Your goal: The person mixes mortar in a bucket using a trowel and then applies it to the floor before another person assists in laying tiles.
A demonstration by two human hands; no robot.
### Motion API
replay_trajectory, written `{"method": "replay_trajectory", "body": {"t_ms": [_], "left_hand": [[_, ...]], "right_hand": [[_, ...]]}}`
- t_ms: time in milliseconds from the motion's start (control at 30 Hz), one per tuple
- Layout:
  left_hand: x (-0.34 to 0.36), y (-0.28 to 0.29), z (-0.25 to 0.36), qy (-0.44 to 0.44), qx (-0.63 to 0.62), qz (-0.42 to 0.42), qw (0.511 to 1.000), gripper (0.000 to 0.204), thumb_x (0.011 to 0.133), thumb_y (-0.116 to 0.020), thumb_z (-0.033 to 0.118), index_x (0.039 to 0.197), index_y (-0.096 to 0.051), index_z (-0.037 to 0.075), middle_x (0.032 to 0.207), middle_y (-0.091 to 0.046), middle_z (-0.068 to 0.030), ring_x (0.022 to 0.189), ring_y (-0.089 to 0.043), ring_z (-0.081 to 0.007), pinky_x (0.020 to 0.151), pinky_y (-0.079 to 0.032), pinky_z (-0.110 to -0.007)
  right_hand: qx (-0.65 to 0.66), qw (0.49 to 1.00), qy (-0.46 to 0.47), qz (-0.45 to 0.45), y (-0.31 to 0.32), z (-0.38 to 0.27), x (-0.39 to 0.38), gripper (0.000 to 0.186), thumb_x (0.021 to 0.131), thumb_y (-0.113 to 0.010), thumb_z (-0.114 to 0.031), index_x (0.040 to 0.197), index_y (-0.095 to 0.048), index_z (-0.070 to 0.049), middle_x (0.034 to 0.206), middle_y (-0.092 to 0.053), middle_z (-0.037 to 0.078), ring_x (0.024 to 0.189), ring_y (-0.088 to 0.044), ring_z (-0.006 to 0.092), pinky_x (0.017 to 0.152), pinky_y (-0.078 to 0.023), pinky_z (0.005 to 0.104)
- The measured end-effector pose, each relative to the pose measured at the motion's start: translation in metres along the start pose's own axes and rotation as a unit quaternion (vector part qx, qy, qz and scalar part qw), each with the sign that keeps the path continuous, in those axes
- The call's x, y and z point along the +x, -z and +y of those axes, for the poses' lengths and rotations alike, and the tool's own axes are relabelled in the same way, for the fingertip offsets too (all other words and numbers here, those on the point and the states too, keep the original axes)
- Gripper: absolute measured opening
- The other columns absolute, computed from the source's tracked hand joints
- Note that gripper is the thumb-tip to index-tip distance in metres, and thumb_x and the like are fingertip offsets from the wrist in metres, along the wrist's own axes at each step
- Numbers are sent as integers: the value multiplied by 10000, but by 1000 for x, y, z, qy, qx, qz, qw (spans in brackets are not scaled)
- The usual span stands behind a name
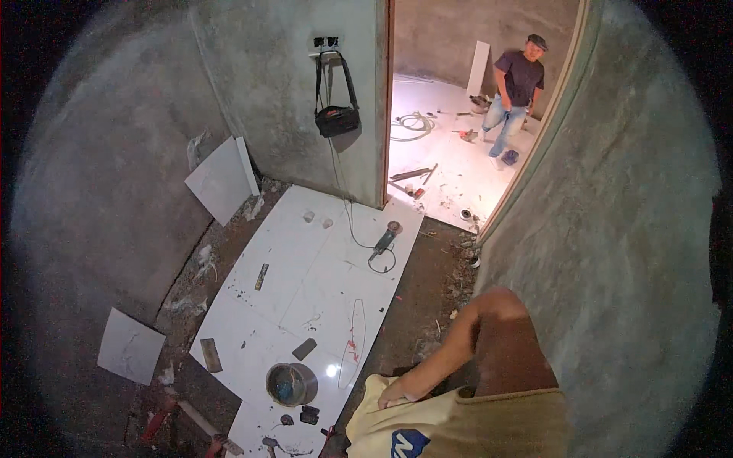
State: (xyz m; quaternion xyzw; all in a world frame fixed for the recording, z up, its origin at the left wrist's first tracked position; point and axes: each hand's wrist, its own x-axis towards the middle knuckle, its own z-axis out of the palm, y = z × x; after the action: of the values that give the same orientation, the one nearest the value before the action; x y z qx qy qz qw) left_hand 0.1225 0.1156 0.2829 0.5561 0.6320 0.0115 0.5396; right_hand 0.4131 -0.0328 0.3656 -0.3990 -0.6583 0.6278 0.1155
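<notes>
Between grey walls (611, 214), white tiles (305, 248) part-cover dirt floor (431, 271); bucket (308, 383), grinder (385, 241) on tiles. Right hand (393, 394) against yellow shirt (496, 427), lower right, can't tell if gripping; left hand out of view.

Yellow shirt (489, 427) worn at near right; dark-blue and white emblem (410, 444) printed on front, cloth creased and bunched at left, touched there by right hand (395, 392).

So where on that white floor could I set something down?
Mostly bare are the white tiles between the short dark bar and the grinder, and between that bar and two small pale objects. Crowded: around the bucket, left of the right hand, where a dark block and small black pieces lie.
</notes>
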Motion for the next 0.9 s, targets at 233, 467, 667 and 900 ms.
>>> {"method": "replay_trajectory", "body": {"t_ms": [233, 467, 667, 900], "left_hand": [[-1, -12, -24, 7, 77, -5, 997, 370, 872, -497, 327, 1141, -600, 94, 1218, -549, -168, 1124, -522, -367, 896, -441, -497], [-16, -24, -130, 16, 402, -74, 912, 365, 858, -515, 316, 1103, -639, 76, 1190, -581, -168, 1114, -537, -356, 900, -430, -494], [15, -49, -224, -65, 457, -68, 884, 308, 785, -554, 228, 980, -679, 24, 969, -651, -214, 855, -641, -360, 730, -473, -560], [7, -76, -262, 12, 443, 41, 896, 405, 748, -596, 209, 1067, -629, -38, 1169, -521, -324, 1041, -462, -584, 746, -430, -666]], "right_hand": [[169, 970, -163, 69, -14, 7, 1, 330, 894, -483, -257, 1148, -545, -55, 1129, -575, 167, 978, -563, 287, 803, -454, 388], [-17, 997, 65, 29, 9, -9, -22, 414, 898, -502, -254, 1236, -477, -16, 1223, -518, 189, 1123, -506, 293, 941, -409, 381], [42, 979, 192, -62, 6, 11, 9, 465, 839, -565, -266, 1261, -467, -98, 1339, -421, 110, 1248, -395, 242, 931, -419, 363], [438, 853, -283, -11, -24, 4, 16, 376, 773, -633, -315, 1087, -577, -117, 1110, -587, 102, 1012, -560, 267, 872, -465, 410]]}}
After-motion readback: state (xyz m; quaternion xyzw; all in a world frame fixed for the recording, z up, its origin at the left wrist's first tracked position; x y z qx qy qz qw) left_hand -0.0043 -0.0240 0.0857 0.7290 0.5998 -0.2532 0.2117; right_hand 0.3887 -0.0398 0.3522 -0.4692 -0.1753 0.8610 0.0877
